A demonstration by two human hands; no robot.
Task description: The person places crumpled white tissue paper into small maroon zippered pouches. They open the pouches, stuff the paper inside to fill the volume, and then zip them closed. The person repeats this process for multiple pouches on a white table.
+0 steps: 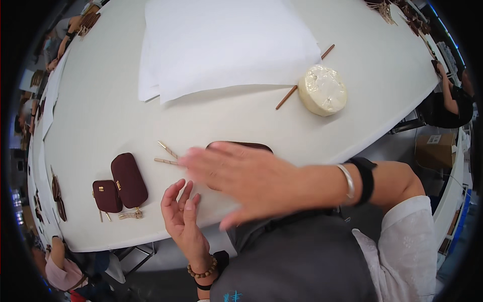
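Observation:
My right hand (241,176) stretches flat across the front of the table, palm down, slightly blurred. Beneath it is a dark maroon pouch (241,144); only its far edge shows clearly, and I cannot tell whether the hand touches it. Just past the fingertips lie cord ends with gold tips (167,149). My left hand (183,214) is turned up at the table's front edge, its fingers loosely bent and apart, holding nothing. To its left rest a larger maroon pouch (129,180) and a smaller one (107,196), with a knotted beige tassel (132,215) below them.
Large white paper sheets (226,45) cover the far middle of the white table (196,123). A thick roll of cream tape (322,90) stands beside a thin brown stick (287,97). Other people sit along both sides. A cardboard box (433,151) is at the right.

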